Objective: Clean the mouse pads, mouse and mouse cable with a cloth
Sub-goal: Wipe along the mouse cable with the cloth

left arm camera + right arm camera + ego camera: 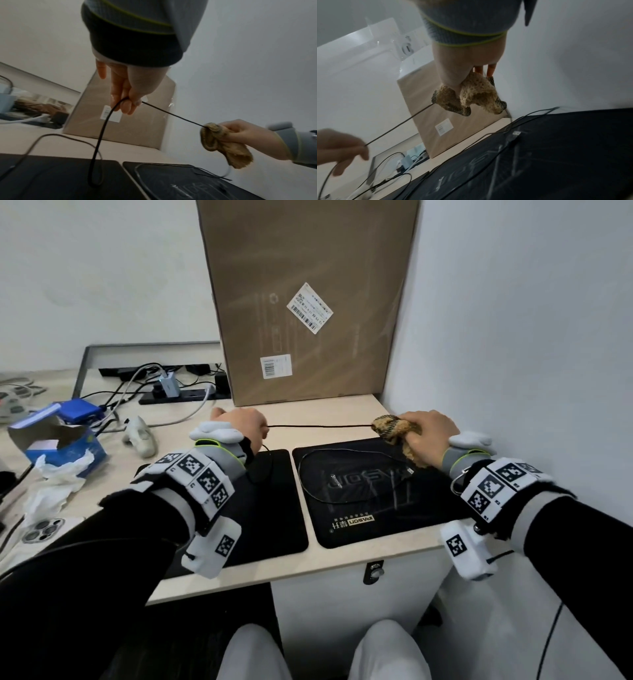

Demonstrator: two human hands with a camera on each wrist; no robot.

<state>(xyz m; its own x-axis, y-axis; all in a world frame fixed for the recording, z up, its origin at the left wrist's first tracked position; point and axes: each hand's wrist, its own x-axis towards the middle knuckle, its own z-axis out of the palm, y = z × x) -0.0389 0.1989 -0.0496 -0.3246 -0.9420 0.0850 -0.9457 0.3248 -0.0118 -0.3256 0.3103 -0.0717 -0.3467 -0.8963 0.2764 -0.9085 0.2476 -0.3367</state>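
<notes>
Left hand [239, 424] raised over the far edge of the beige wooden desk [342, 563], thumb and fingers pinched on the thin black mouse cable [318, 425]. Right hand [428, 433] near the desk's far right corner, fingers curled round a bunched tan fluffy cloth [394, 429] that wraps the cable. Cable runs taut between the two hands, above the surface. Head view: two black rectangular mouse pads side by side at the near edge, a plain left pad [274, 508] and a right pad with white printed lettering [376, 508]; slack cable loops over the right pad. Left-wrist view adds what the head view hides: below the pinch the cable [102, 128] hangs down onto the left pad [60, 175]. Right-wrist view alone shows the silver USB plug [516, 133] lying on the right pad [556, 148], and the thumb pressed into the cloth [471, 94]. Mouse itself: cannot tell, the left forearm covers much of the left pad. Tall brown cardboard box with white labels [308, 302] stands at the far edge directly behind the hands. Left side of desk: torn blue tissue box [58, 440], crumpled white tissues [58, 477], white phone [44, 530], pale handheld device [140, 436], black power strips with plugs and cables [171, 388].
</notes>
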